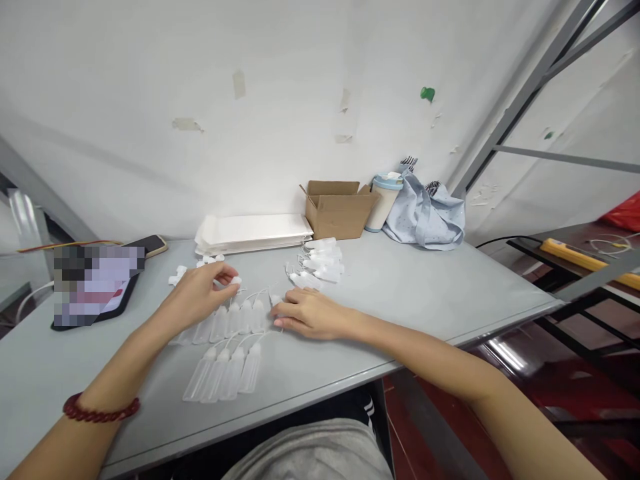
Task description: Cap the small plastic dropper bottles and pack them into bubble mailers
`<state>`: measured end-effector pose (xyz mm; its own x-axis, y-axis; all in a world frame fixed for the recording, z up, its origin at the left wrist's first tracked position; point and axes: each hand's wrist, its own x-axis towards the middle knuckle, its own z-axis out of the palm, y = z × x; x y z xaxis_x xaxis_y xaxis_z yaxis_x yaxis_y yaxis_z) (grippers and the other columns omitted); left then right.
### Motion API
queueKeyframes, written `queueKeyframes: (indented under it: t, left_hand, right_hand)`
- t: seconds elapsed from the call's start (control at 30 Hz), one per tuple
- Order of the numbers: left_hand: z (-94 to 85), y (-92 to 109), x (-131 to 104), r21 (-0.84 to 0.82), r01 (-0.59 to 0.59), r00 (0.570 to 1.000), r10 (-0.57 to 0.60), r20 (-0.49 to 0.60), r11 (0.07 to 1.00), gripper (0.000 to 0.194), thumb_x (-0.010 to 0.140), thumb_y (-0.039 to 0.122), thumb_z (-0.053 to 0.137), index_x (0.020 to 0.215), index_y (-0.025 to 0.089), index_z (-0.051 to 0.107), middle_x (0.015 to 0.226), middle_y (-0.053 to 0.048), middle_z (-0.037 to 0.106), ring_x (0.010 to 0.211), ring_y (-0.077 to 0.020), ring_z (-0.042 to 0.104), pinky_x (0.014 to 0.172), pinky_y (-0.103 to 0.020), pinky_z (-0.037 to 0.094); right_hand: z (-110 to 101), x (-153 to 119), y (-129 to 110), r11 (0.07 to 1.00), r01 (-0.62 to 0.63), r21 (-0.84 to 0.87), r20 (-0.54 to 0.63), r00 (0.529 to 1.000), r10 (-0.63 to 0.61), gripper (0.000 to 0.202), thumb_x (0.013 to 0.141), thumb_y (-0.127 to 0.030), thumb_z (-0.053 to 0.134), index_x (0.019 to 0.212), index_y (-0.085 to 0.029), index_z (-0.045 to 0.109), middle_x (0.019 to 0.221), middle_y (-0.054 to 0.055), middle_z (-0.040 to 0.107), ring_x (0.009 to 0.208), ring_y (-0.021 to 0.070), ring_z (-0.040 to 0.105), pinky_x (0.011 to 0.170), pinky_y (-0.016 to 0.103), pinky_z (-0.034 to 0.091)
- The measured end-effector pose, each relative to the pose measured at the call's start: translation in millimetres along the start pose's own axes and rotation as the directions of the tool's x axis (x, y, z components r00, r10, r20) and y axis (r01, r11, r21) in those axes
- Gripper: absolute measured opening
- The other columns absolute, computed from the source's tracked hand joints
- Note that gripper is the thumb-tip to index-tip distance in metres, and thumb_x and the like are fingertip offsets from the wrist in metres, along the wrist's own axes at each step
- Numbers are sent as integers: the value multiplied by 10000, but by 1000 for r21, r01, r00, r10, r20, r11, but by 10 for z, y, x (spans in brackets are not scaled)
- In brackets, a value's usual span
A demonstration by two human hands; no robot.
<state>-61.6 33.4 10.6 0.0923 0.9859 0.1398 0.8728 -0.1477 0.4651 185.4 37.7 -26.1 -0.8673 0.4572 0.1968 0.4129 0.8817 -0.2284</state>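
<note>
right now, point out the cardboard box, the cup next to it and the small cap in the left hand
cardboard box (336, 217), head view, on its front wall
cup (384, 203), head view, on its pale side below the lid
small cap (236, 281), head view, on the white piece at the left hand (200, 293) fingertips

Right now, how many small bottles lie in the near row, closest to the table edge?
4: side by side in the near row, tips pointing away, just ahead of the table edge; none looks hidden.

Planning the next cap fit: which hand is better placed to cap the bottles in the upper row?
Left, probably. The left hand pinches a small white cap just above the upper row of bottles; the right hand lies flat beside it.
</note>
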Motion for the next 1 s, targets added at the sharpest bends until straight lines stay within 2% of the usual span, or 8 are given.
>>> queueKeyframes:
  t: [0.13, 0.27, 0.43, 0.5, 0.57, 0.7, 0.83, 1.0]
  left_hand:
    - [45, 25, -15, -120, -17, 1000, 16, -11, 993, 312, 753, 481, 563, 863, 199, 640, 933, -66, 713, 814, -231, 673, 711, -327, 528]
    - [11, 106, -53, -324, -30, 999, 41, 27, 946, 322, 740, 490, 617, 865, 195, 652, 902, -56, 718, 843, -218, 674, 725, -307, 546]
    - [-40, 249, -122, -431, -22, 963, 135, 234, 902, 280, 771, 462, 627, 887, 222, 714, 773, -27, 725, 724, -193, 672, 683, -294, 547]
    - [-27, 300, -141, -449, -13, 947, 155, 281, 893, 278, 787, 457, 614, 903, 234, 733, 708, -12, 709, 691, -184, 661, 678, -292, 543]
    - [2, 336, -151, -484, -11, 947, 165, 276, 875, 299, 802, 462, 601, 936, 230, 735, 690, -10, 691, 699, -180, 649, 690, -296, 536]
    - [54, 357, -152, -586, -5, 972, 141, 187, 810, 335, 806, 476, 610, 966, 198, 707, 692, -6, 652, 678, -157, 613, 701, -289, 512]
    - [79, 367, -165, -589, -40, 974, 162, 156, 807, 313, 822, 476, 594, 902, 191, 699, 648, 10, 611, 650, -139, 575, 668, -259, 479]
    - [118, 431, -200, -567, -88, 953, 235, 190, 819, 320, 850, 479, 549, 829, 200, 705, 654, 10, 617, 641, -135, 565, 623, -238, 471]
  right_hand:
    - [32, 4, 51, 999, -44, -22, -38, 998, 43, 319, 979, -388, 377, 1096, -193, 601, 847, 60, 547, 773, 172, 499, 744, 299, 411]
    - [15, -11, 91, 998, -63, 18, -184, 981, 65, 282, 946, -402, 454, 1058, -178, 583, 836, 61, 543, 768, 177, 493, 726, 304, 417]
    - [-110, -43, 42, 925, -125, 358, -365, 893, 262, 147, 899, -339, 532, 880, -197, 500, 790, 13, 535, 716, 140, 492, 674, 272, 409]
    - [-166, -51, 2, 821, -130, 556, -336, 868, 365, 177, 879, -342, 553, 832, -207, 449, 753, -7, 533, 686, 128, 496, 638, 258, 400]
    - [-208, -54, -30, 644, -96, 759, -226, 889, 399, 232, 866, -369, 573, 831, -217, 402, 736, -15, 556, 687, 126, 528, 634, 257, 409]
    - [-237, -47, -40, 293, -24, 956, -60, 959, 276, 292, 866, -405, 589, 867, -224, 359, 696, -22, 612, 625, 109, 545, 637, 261, 423]
    - [-244, -43, -20, 213, -37, 976, -10, 976, 216, 300, 868, -405, 598, 878, -221, 362, 667, -26, 634, 576, 95, 508, 625, 260, 405]
    - [-247, -49, -29, 237, -85, 968, 39, 981, 191, 285, 872, -403, 592, 861, -216, 378, 618, -46, 614, 542, 83, 479, 584, 239, 373]
